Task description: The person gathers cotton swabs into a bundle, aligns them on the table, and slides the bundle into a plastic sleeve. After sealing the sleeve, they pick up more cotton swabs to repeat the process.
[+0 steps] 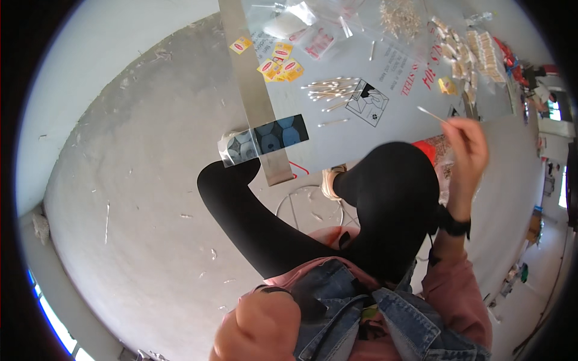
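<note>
My right hand [469, 144] is raised beyond the table's near right edge, fingers pinched on a cotton swab [431, 114] that points up and left. Close to my chest, my left hand [259, 322] is blurred, with its fingers hidden. A loose pile of cotton swabs [330, 90] lies on the grey table [373, 138], and a single swab [333, 123] rests nearer to me. At the table's left corner, a clear bag with a dark printed strip [280, 135] overhangs the edge. Several yellow packets [282, 65] sit beyond it.
Bundled swabs [457, 54] and a heap of loose ones [400, 18] occupy the far right. Clear plastic bags [295, 21] lie at the back. Below the table's right edge is a red bag [430, 150]. My bent knees [391, 186] are close to the near edge.
</note>
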Tool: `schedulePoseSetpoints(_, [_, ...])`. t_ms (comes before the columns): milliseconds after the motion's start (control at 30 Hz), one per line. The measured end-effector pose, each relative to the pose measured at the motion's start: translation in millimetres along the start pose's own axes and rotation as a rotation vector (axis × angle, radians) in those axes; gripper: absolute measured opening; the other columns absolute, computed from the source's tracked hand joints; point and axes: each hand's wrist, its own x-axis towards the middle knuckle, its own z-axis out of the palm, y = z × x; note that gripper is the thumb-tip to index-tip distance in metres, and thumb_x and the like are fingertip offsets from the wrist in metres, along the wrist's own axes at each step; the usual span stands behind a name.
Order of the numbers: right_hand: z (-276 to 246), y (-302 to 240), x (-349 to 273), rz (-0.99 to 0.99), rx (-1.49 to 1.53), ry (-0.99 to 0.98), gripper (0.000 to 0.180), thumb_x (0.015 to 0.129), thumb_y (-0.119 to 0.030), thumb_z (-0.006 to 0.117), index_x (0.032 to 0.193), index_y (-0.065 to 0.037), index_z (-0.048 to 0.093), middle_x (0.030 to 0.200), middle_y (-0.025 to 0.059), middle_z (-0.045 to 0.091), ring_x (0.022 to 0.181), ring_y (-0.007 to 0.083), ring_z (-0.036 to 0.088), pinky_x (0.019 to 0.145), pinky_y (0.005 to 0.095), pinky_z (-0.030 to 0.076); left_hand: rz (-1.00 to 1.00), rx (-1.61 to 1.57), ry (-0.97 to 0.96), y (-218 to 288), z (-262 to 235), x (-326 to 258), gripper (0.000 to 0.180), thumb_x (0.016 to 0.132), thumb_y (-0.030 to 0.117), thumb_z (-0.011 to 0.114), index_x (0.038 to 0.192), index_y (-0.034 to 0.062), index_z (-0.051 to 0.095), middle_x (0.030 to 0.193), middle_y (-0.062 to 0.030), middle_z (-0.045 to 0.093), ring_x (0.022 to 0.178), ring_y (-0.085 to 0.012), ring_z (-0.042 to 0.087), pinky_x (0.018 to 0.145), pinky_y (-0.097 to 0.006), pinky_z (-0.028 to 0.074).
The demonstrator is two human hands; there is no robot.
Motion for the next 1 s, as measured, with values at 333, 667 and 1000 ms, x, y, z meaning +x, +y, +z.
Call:
schedulePoseSetpoints(333, [145.5, 106.2, 45.6, -0.466, -0.179, -0.6, 0.016, 0.081, 0.005, 0.072, 0.094, -0.005, 0.069, 0.088, 0.0057, 0.068, 0.09, 0.0253, 0.063, 0.082, 0.0347, 0.047, 0.07, -0.414, 0.004, -83.0, 17.7, 45.2, 0.027, 0.101, 0.051, 0.05, 0.118, 0.0333, 0.063, 0.075, 0.0041, 0.058, 0.065, -0.012, 0.051, 0.065, -0.033, 0.032])
schedulePoseSetpoints(667, [148.4, 141.3, 25.2, -0.508, -0.262, -0.628, 0.025, 0.071, -0.01, 0.083, 0.092, -0.013, 0.068, 0.1, -0.0021, 0.063, 0.094, 0.0209, 0.06, 0.083, 0.0357, 0.044, -0.274, -0.265, 0.189, -130.9, 26.2, 51.3, 0.016, 0.099, 0.041, 0.055, 0.106, 0.0318, 0.066, 0.069, 0.0054, 0.053, 0.06, -0.0124, 0.045, 0.061, -0.033, 0.028])
schedulePoseSetpoints(1000, [159.2, 146.1, 45.7, -0.496, -0.28, -0.577, 0.025, 0.07, -0.008, 0.081, 0.091, -0.012, 0.069, 0.096, -0.0011, 0.062, 0.094, 0.02, 0.06, 0.081, 0.0348, 0.045, -0.369, -0.335, -0.037, -169.4, 5.0, 45.3, 0.028, 0.105, 0.045, 0.048, 0.104, 0.0248, 0.066, 0.077, 0.0061, 0.064, 0.062, -0.0107, 0.055, 0.058, -0.033, 0.037])
